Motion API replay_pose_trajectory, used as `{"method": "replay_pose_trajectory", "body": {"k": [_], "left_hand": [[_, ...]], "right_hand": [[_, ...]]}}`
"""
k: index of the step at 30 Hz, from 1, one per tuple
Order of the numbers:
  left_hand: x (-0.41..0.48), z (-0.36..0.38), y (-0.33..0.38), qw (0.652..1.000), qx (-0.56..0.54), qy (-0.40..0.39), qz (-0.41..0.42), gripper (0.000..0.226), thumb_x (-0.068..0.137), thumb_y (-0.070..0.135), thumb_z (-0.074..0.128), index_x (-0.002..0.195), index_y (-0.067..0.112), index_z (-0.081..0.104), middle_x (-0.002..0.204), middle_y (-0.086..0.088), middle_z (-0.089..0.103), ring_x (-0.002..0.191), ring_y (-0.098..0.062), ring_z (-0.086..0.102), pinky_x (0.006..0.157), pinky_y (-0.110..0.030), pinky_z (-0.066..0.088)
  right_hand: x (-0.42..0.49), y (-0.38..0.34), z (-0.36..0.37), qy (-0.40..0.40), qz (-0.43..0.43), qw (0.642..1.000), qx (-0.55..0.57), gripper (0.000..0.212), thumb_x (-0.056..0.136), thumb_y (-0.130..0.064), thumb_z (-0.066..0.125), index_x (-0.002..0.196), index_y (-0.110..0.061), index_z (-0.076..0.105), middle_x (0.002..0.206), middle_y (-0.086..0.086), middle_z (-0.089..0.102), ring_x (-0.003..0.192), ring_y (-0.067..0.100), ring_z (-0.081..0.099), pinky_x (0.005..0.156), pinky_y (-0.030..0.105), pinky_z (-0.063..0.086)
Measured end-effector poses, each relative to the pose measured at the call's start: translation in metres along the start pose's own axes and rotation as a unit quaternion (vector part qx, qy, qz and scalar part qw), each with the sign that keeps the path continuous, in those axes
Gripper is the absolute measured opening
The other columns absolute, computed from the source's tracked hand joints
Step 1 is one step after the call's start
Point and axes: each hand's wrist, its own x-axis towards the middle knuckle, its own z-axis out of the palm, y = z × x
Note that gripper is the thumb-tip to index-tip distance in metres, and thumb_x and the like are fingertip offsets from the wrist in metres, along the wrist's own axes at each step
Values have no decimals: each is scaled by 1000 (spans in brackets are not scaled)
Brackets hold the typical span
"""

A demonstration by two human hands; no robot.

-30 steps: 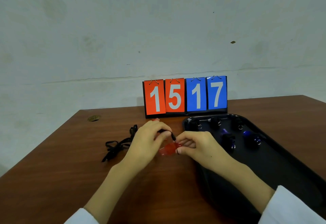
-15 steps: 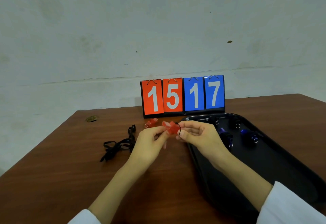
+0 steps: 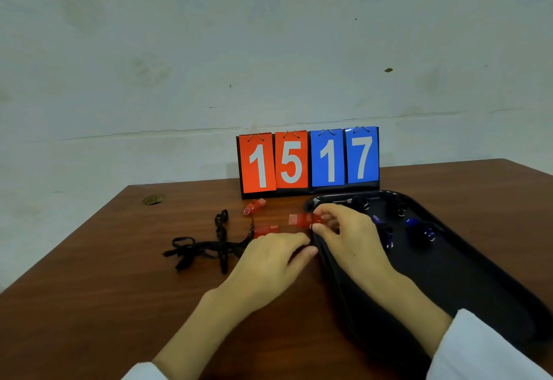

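Head view: a brown table (image 3: 89,305) carries a black tray (image 3: 478,275) on the right and a score board (image 3: 308,161) reading 15 17 at the far edge. The right hand (image 3: 350,236) is over the tray's far-left corner, its grip pinching a red whistle (image 3: 302,219) just above the table. The left hand (image 3: 269,260) rests curled near it; I cannot tell whether its grip holds anything. A tangle of black cords (image 3: 203,249) lies to the left. A second whistle (image 3: 264,230) lies just beyond the left hand, and a third whistle (image 3: 255,206) lies nearer the board. Small blue whistles (image 3: 414,224) sit in the tray.
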Motion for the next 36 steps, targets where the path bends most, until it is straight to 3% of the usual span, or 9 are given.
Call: {"method": "replay_pose_trajectory", "body": {"k": [4,7,10,14,18,21,27,30,36], "left_hand": [[4,-12,-5,994,-92,6,-66,17,91,36,53,94,26,67,81,11,65,76,-1,59,72,-28,50],[6,-21,-12,985,-132,24,-111,8,86,33,62,85,28,69,79,12,66,77,1,60,76,-24,51],[7,-28,-19,971,-184,54,-144,3,79,32,70,80,29,70,76,11,68,74,1,62,71,-17,50],[8,-32,-24,954,-243,69,-159,1,78,26,72,78,25,72,77,6,70,74,-2,64,65,-15,49],[7,-32,-24,937,-298,56,-173,8,85,20,65,82,18,72,71,6,68,55,1,59,48,-11,41],[7,-28,-23,917,-343,31,-200,14,90,19,58,81,15,68,56,7,60,38,-1,44,39,-14,31],[9,-11,-13,924,-330,23,-194,25,97,21,46,86,6,62,52,0,54,33,-2,34,38,-14,28],[9,-5,-12,940,-282,40,-185,28,99,27,41,87,14,63,51,2,53,37,0,39,47,-11,31],[5,2,-8,972,-180,42,-142,19,95,31,46,84,25,61,55,6,57,61,-8,60,76,-13,44]], "right_hand": [[-1,0,-2,-79,-71,993,-57,24,85,-18,64,108,-20,64,99,-6,65,89,5,57,85,24,49],[1,-3,-6,-156,-101,982,-41,26,85,-19,65,110,-21,64,100,-10,64,89,2,57,85,22,49],[1,-8,-8,-194,-85,977,14,29,84,-17,66,112,-22,65,97,-15,61,88,-1,57,84,15,49],[1,-14,-12,-209,-40,972,101,25,81,-13,68,103,-25,67,95,-8,66,92,6,62,85,24,53],[2,-20,-16,-220,-17,959,178,28,80,-8,68,92,-34,64,88,-9,68,86,2,65,81,19,53],[2,-21,-17,-199,16,949,243,28,80,-5,67,91,-30,65,88,-8,69,84,0,66,77,14,52],[10,-10,-18,-73,103,938,322,23,83,-8,64,103,-19,64,97,4,71,92,16,69,86,31,55],[13,-3,-16,-16,133,953,271,27,83,-10,65,109,-13,64,96,-1,68,93,13,66,87,29,53],[7,-2,-12,34,63,996,48,28,85,-17,64,114,-15,63,93,-12,59,80,-3,53,75,9,44]]}}
